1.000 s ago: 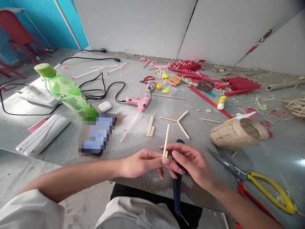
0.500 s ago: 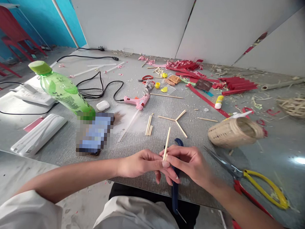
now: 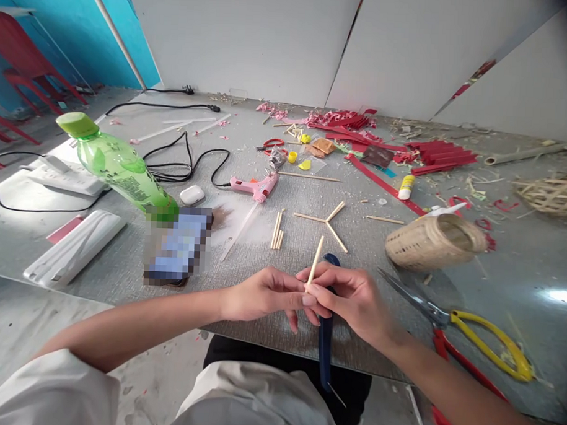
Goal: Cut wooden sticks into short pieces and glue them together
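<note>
A short pale wooden stick (image 3: pixel 316 260) stands tilted between my hands, its lower end pinched by the fingers of both. My left hand (image 3: pixel 269 295) closes on it from the left, thumb in front. From the right, my right hand (image 3: pixel 348 294) grips it between thumb and fingers. Under the hands a dark blue-handled tool (image 3: pixel 325 344) sticks out past the table edge, a thin metal tip at its near end. Beyond the hands lie a Y-shape of joined sticks (image 3: pixel 326 222) and several cut sticks (image 3: pixel 278 232).
Large scissors (image 3: pixel 484 337) and a twine-wrapped jar (image 3: pixel 431 242) lie at right. A pink glue gun (image 3: pixel 256 185) with its cord sits mid-table. A phone (image 3: pixel 180 243), green bottle (image 3: pixel 122 166) and white power bank (image 3: pixel 72 248) are at left. Red paper (image 3: pixel 438 156) lies at the back.
Both hands remain around the stick. Its top has tipped slightly to the right, and the fingers have shifted a little. Nothing else on the table has visibly moved.
</note>
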Available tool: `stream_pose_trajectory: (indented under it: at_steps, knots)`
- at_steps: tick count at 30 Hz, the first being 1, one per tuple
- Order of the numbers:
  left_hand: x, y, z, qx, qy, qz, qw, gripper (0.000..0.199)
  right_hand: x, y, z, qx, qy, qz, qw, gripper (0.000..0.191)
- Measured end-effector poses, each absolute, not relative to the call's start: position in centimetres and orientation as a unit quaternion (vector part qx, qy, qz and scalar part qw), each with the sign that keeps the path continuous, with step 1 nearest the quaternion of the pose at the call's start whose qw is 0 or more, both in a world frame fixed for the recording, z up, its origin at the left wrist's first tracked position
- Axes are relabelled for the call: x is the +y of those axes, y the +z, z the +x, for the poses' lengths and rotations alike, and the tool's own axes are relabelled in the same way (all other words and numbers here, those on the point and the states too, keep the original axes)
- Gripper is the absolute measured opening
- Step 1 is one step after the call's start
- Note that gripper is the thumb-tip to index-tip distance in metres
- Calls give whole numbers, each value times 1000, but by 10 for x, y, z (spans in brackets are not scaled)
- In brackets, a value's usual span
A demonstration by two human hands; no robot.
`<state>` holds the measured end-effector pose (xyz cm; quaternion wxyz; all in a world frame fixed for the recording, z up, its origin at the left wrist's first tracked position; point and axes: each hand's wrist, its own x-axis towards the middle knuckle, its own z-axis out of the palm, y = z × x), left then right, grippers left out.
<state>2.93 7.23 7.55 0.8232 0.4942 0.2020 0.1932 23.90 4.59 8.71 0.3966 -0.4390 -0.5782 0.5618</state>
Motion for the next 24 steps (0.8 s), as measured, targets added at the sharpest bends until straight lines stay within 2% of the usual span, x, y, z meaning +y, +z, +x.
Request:
stream_pose_trajectory:
  at_steps: [8,15,20,24]
  knots:
    - [72,78,28,199,179,468,842,46,45,94,238,-584,565,-435,388,30]
    - [71,87,25,197,180,456,849,44,45,90,238,-524,603,-452,396,21]
    - [75,89,22,205,217,434,850,36,52,91,237,-358,635,-508,459,63]
    - [78,83,23,231,238,423,844,32,53,93,237,-360,636,-510,453,66]
